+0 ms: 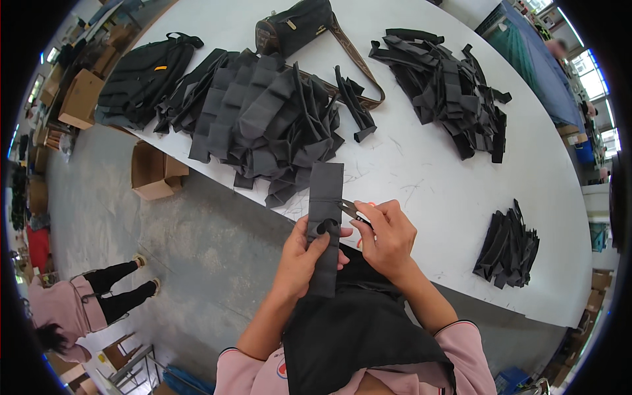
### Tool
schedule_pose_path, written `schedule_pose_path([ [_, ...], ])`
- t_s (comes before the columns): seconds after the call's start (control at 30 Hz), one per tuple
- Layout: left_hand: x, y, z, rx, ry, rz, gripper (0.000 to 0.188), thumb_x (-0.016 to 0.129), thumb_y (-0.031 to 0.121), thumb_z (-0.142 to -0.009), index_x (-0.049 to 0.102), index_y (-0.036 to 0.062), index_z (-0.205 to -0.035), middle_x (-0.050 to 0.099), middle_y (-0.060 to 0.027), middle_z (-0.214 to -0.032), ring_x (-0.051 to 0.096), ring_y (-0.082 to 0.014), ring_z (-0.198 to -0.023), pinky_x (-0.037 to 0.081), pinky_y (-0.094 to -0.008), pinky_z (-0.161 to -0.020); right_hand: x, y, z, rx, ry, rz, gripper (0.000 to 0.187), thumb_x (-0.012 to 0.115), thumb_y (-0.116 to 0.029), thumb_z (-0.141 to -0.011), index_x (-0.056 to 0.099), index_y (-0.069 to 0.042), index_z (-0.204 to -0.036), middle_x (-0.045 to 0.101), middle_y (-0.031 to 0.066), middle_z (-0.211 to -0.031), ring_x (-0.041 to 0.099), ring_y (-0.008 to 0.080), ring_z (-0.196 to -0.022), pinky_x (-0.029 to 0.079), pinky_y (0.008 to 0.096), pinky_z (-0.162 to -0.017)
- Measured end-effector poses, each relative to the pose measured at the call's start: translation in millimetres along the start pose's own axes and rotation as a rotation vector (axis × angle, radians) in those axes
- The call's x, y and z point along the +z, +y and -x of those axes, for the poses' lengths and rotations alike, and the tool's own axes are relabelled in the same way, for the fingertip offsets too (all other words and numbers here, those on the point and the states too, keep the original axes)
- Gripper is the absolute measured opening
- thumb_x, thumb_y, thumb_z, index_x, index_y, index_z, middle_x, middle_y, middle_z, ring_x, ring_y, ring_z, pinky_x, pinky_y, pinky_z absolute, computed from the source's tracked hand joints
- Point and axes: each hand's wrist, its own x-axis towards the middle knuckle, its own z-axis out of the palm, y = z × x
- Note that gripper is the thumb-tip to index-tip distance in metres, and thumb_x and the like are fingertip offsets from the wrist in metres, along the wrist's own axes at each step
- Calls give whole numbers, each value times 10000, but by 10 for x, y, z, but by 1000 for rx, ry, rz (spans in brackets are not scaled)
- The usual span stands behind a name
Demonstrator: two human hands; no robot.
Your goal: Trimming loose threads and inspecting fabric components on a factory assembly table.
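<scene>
My left hand [295, 262] is closed on a long dark grey fabric strip [326, 181], which stands lengthwise in front of me with seams across it. The thumb presses its middle, where a folded or looped part of the fabric shows. In my right hand [390, 238] is a small pair of scissors [349, 210], with bits of orange-red handle showing between the fingers. Their blade tips touch or nearly touch the strip's right edge at a cross seam. Just beyond, a large heap of similar strips [253, 112] lies on the white table [401, 174].
A second heap of strips [454, 92] lies at the far right, a smaller bundle [508, 247] at the near right. A brown-black shoulder bag [296, 29] and black backpack [148, 79] sit at the back. An open carton [155, 172] and a person [72, 303] are on the floor side.
</scene>
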Motion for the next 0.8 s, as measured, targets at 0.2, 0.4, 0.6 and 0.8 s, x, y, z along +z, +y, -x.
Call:
schedule_pose_path([
  [0.2, -26, 20, 21, 14, 3, -35, 348, 501, 143, -939, 357, 3, -1223, 626, -196, -1034, 631, -165, -646, 533, -263, -571, -11, 1, -5, -67, -25, 108, 273, 721, -28, -674, 659, -39, -940, 509, 63, -716, 499, 176, -549, 380, 279, -470],
  [0.4, -84, 17, 24, 1, -28, 1, 358, 528, 192, -931, 378, 6, -1197, 632, -200, -1018, 629, -164, -626, 535, -263, -559, 15, -14, 1, 267, -81, -234, 203, 692, -8, -724, 649, -15, -922, 476, 60, -727, 497, 144, -554, 373, 234, -485],
  [0.6, -114, 25, 3, -27, -37, 35, 338, 523, 192, -935, 383, 4, -1178, 631, -209, -1024, 633, -166, -630, 537, -267, -559, -39, 21, 20, 335, 36, -412, 236, 704, -11, -698, 644, -54, -922, 450, 47, -714, 456, 183, -496, 374, 248, -468],
  [0.8, -83, 40, 16, -20, -34, 22, 360, 521, 172, -933, 363, 10, -1213, 629, -213, -1027, 633, -170, -632, 538, -267, -561, -10, -45, -48, 102, -54, -8, 235, 716, -39, -683, 645, -73, -905, 468, 41, -715, 476, 181, -514, 359, 280, -451],
])
